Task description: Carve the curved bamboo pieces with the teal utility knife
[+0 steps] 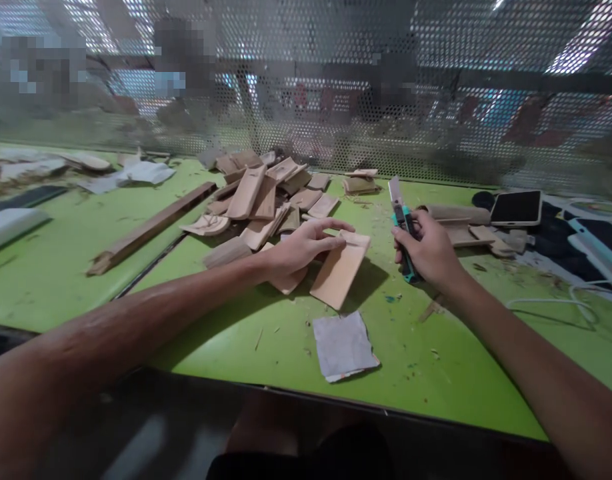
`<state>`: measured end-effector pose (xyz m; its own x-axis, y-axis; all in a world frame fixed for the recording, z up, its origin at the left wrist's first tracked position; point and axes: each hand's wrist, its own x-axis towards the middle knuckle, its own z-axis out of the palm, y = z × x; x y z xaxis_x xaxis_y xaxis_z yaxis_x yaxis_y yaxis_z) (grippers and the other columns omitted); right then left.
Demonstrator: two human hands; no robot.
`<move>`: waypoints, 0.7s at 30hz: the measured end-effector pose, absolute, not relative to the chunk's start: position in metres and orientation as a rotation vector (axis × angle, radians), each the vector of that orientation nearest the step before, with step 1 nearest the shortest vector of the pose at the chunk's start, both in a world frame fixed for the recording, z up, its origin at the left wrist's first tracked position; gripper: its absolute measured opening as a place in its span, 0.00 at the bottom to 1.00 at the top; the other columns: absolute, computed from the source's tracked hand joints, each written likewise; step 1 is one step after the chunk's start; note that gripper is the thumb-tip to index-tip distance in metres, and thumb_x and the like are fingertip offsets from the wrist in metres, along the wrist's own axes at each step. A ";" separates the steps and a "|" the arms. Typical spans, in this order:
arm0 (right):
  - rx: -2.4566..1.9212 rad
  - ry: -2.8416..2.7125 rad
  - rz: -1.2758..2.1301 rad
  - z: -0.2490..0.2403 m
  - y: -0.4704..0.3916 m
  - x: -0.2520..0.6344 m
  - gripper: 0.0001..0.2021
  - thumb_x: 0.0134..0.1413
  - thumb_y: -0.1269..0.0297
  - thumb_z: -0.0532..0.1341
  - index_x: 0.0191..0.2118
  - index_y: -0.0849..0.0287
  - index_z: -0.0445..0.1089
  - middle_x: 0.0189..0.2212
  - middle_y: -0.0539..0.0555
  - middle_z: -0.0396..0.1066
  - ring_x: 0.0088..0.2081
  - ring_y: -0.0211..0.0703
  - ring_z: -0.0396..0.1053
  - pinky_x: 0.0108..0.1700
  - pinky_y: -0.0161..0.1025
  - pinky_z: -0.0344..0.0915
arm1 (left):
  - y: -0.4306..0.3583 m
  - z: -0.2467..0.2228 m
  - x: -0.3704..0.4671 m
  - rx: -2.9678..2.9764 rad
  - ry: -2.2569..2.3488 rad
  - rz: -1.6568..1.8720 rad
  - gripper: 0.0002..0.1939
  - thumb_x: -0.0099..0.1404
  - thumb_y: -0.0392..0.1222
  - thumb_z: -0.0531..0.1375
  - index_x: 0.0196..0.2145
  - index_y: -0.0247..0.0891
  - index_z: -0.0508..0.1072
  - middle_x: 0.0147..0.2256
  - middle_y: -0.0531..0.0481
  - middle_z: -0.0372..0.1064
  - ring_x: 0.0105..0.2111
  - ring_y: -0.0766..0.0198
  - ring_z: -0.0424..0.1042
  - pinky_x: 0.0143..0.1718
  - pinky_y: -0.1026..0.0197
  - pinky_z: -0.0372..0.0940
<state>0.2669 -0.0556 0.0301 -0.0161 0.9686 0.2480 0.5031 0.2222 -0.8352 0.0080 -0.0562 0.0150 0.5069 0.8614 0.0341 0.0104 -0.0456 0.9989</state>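
My left hand (311,248) pinches the upper edge of a flat, light-brown wooden piece (341,272), which tilts above the green table. Under that hand another wooden piece (286,283) is partly hidden. My right hand (426,243) is wrapped round a black and teal utility knife (409,253), its blade out and pointing up and away from me. Knife and wooden piece are apart. Just in front of me lies a grey square of sandpaper or folded paper (345,345); I cannot tell which.
Beyond my left hand is a heap of curved wooden pieces (259,193). A long wooden strip (153,227) lies to its left. At the right are more pieces (461,230), a phone (517,207) and a white cable (551,301). A perforated metal screen (306,120) borders the green table (226,340).
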 end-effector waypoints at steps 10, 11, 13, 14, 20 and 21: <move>-1.374 -1.672 0.713 0.026 -0.057 0.264 0.17 0.58 0.53 0.67 0.47 0.54 0.64 0.31 0.48 0.71 0.20 0.36 0.69 0.21 0.35 0.67 | -0.057 0.030 0.005 1.817 0.964 0.786 0.19 0.72 0.41 0.56 0.56 0.34 0.77 0.50 0.42 0.76 0.42 0.61 0.72 0.43 0.61 0.65; -1.371 -1.669 0.717 0.026 -0.057 0.264 0.18 0.58 0.53 0.67 0.47 0.54 0.64 0.31 0.48 0.72 0.20 0.36 0.69 0.21 0.35 0.68 | -0.057 0.031 0.005 1.851 0.963 0.779 0.20 0.72 0.41 0.55 0.57 0.34 0.77 0.52 0.41 0.76 0.43 0.61 0.72 0.44 0.61 0.65; -1.362 -1.670 0.726 0.025 -0.056 0.265 0.19 0.57 0.52 0.67 0.48 0.54 0.64 0.31 0.48 0.72 0.19 0.36 0.69 0.21 0.35 0.68 | -0.055 0.031 0.004 1.888 0.945 0.771 0.21 0.72 0.42 0.55 0.58 0.33 0.76 0.54 0.41 0.75 0.44 0.60 0.72 0.45 0.61 0.65; -1.358 -1.673 0.730 0.026 -0.057 0.264 0.19 0.57 0.52 0.67 0.48 0.54 0.64 0.31 0.49 0.72 0.19 0.37 0.69 0.20 0.35 0.67 | -0.054 0.029 0.004 1.900 0.935 0.774 0.22 0.72 0.43 0.55 0.58 0.33 0.76 0.55 0.41 0.75 0.45 0.60 0.72 0.46 0.60 0.65; -1.354 -1.673 0.751 0.028 -0.059 0.262 0.20 0.56 0.52 0.68 0.49 0.54 0.64 0.31 0.50 0.73 0.20 0.38 0.69 0.20 0.37 0.67 | -0.047 0.020 0.004 1.969 0.900 0.810 0.21 0.71 0.42 0.55 0.56 0.37 0.78 0.52 0.44 0.77 0.48 0.57 0.73 0.48 0.60 0.66; -1.355 -1.672 0.751 0.028 -0.059 0.262 0.20 0.56 0.52 0.68 0.48 0.54 0.64 0.31 0.50 0.73 0.20 0.38 0.69 0.20 0.36 0.67 | -0.047 0.020 0.003 1.974 0.897 0.810 0.21 0.71 0.42 0.54 0.56 0.37 0.79 0.52 0.44 0.78 0.49 0.57 0.73 0.48 0.60 0.66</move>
